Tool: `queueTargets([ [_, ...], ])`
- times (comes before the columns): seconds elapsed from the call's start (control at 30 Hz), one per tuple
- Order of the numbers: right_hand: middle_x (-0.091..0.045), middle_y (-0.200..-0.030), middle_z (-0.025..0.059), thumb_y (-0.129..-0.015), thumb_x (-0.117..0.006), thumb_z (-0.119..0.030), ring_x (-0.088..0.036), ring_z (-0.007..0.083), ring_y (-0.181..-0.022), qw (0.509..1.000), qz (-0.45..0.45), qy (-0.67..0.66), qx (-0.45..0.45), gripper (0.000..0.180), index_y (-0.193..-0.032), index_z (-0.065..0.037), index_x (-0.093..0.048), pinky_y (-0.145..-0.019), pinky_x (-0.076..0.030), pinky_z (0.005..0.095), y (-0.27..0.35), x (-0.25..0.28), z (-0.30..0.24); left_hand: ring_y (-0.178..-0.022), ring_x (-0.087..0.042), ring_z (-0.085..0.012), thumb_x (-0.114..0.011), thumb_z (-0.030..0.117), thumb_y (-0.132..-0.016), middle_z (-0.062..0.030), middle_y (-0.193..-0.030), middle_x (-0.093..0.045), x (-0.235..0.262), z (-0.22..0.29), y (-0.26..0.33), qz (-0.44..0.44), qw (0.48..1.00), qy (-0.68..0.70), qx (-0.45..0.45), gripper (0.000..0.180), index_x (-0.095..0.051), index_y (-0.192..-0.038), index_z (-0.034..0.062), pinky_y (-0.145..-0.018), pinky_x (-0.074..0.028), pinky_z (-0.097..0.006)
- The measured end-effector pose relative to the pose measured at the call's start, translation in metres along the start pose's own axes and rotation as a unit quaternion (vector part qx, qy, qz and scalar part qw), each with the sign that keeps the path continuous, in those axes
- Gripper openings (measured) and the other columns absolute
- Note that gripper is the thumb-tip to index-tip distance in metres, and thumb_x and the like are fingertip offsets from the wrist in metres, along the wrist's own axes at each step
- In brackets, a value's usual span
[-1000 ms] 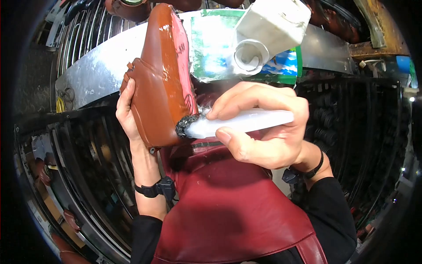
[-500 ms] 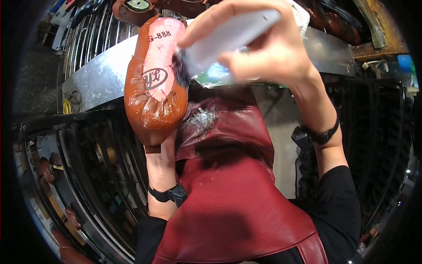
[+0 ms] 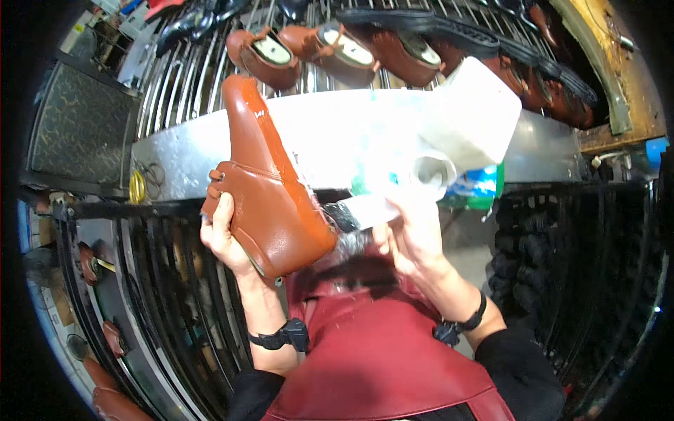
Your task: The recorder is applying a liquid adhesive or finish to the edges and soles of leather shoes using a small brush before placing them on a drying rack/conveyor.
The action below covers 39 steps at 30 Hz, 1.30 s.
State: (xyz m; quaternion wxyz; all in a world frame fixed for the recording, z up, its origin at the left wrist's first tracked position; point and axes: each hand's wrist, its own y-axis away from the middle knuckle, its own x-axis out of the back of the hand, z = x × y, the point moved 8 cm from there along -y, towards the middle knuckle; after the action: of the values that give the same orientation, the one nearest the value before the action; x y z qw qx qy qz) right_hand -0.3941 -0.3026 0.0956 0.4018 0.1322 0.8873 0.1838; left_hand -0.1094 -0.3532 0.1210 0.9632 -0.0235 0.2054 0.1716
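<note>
My left hand (image 3: 223, 231) grips a brown leather shoe upper (image 3: 277, 224) at its laced opening, fingers partly hidden behind it. The shoe is tilted on its side, toe pointing away and heel toward me, with its wet-looking bottom edge facing right. In my right hand (image 3: 415, 242) is a flat white-handled brush (image 3: 373, 212) with dark bristles. Those bristles are at the bottom edge near the heel; whether they touch it I cannot tell. A maroon apron (image 3: 379, 344) covers my lap, with a whitish crusted smear beneath the brush.
A white plastic container (image 3: 484, 109) stands on the metal bench (image 3: 172, 158), beside green and blue packaging (image 3: 484, 186). Beyond, several brown shoes (image 3: 344, 59) and black soles (image 3: 463, 38) lie on a rack of metal bars. Black racks flank me, and yellow cord (image 3: 137, 186) hangs at the left.
The shoe has turned from showing its pink underside to showing its brown side, toe now away from me. My right hand with the brush has come down nearer to me, toward the heel.
</note>
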Motion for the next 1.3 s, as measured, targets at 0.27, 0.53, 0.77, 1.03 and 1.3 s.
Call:
queueTargets([
  [0.27,-0.070,-0.075,0.0168,-0.105,-0.067,-0.022,-0.069,0.0224,-0.053,0.994,0.048,0.000,0.096,0.026,-0.095,0.002,-0.062,-0.043,-0.057,0.0314,-0.009,0.013,-0.040,-0.092,-0.074,-0.0248,-0.083,0.025,-0.085,-0.0144,-0.101,-0.078,0.016,0.051,-0.263,0.095,0.884,-0.410,-0.201,0.035,-0.077,-0.105,-0.0034,-0.085,-0.059,-0.038],
  [0.53,-0.070,-0.075,0.0193,-0.104,-0.067,-0.017,-0.070,0.0245,-0.053,0.989,0.091,0.003,0.118,0.022,-0.096,0.002,-0.060,-0.041,-0.057,0.0332,-0.020,0.015,-0.046,-0.114,-0.071,-0.0433,-0.077,0.052,-0.080,-0.0252,-0.118,-0.074,-0.049,0.005,-0.363,0.148,0.617,-0.769,-0.076,0.058,-0.076,-0.116,0.0063,-0.097,-0.058,-0.053],
  [0.77,-0.067,-0.073,0.0119,-0.106,-0.064,-0.020,-0.062,0.0187,-0.046,0.986,0.070,0.060,0.143,0.018,-0.104,-0.002,-0.063,-0.037,-0.047,0.0289,-0.022,0.015,-0.033,-0.096,-0.076,-0.0405,-0.075,0.054,-0.087,-0.0263,-0.091,-0.077,-0.008,0.101,-0.210,0.083,0.791,-0.589,-0.141,0.067,-0.069,-0.128,0.0008,-0.088,-0.057,-0.049],
  [1.03,-0.065,-0.076,0.0079,-0.108,-0.061,-0.028,-0.055,0.0131,-0.047,0.981,-0.029,0.123,0.149,0.026,-0.108,-0.001,-0.063,-0.039,-0.039,0.0246,-0.012,0.028,-0.040,-0.116,-0.067,-0.0468,-0.073,0.054,-0.087,-0.0308,-0.122,-0.070,0.112,0.489,0.115,0.338,0.155,-0.915,-0.153,0.076,-0.063,-0.133,-0.0063,-0.096,-0.054,-0.047],
  [1.3,-0.068,-0.070,0.0153,-0.104,-0.067,-0.016,-0.063,0.0205,-0.050,0.982,-0.076,0.057,0.160,0.019,-0.106,0.003,-0.064,-0.042,-0.049,0.0303,-0.006,0.038,-0.041,-0.092,-0.074,-0.0244,-0.081,0.014,-0.086,-0.0145,-0.104,-0.077,0.395,0.514,0.129,0.195,0.688,-0.679,0.165,0.028,-0.076,-0.108,-0.0036,-0.087,-0.058,-0.036],
])
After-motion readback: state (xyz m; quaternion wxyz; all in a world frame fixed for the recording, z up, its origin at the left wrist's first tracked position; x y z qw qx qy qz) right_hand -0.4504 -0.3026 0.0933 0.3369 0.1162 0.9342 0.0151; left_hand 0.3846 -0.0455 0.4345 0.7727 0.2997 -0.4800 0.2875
